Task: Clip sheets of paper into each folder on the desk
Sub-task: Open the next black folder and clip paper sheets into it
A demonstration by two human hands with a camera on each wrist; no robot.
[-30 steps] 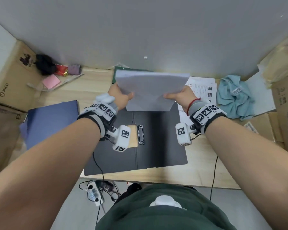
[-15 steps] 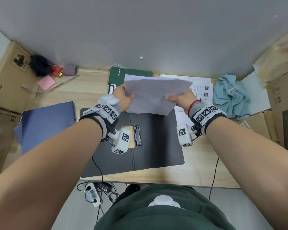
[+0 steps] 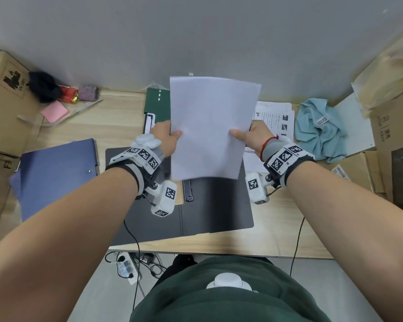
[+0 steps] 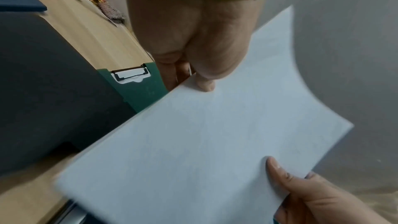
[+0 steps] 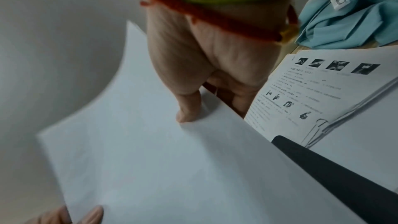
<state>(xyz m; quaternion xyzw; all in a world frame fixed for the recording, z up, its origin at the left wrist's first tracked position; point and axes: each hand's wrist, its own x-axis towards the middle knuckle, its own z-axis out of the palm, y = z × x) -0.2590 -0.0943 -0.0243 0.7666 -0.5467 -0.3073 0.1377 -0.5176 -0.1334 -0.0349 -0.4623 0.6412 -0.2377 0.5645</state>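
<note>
I hold a stack of blank white sheets (image 3: 209, 126) upright above the open black folder (image 3: 216, 205), whose metal clip (image 3: 187, 190) lies by the spine. My left hand (image 3: 166, 138) pinches the stack's left edge, thumb on the front (image 4: 204, 84). My right hand (image 3: 249, 138) pinches the right edge, thumb on the sheets (image 5: 187, 113). The sheets (image 4: 204, 142) (image 5: 161, 168) fill both wrist views. A closed blue folder (image 3: 56, 175) lies to the left. A green folder (image 3: 156, 101) (image 4: 137, 88) with a clip lies behind.
Printed pages (image 3: 272, 117) (image 5: 312, 91) lie to the right of the black folder, next to a crumpled teal cloth (image 3: 319, 131). A pink notepad (image 3: 54, 111) and small items sit at the back left. Cardboard boxes (image 3: 2, 101) flank the desk on both sides.
The stack has swung from lying wide and tilted to standing upright in portrait, higher in front of the wall. Both hands kept their pinch on its edges.
</note>
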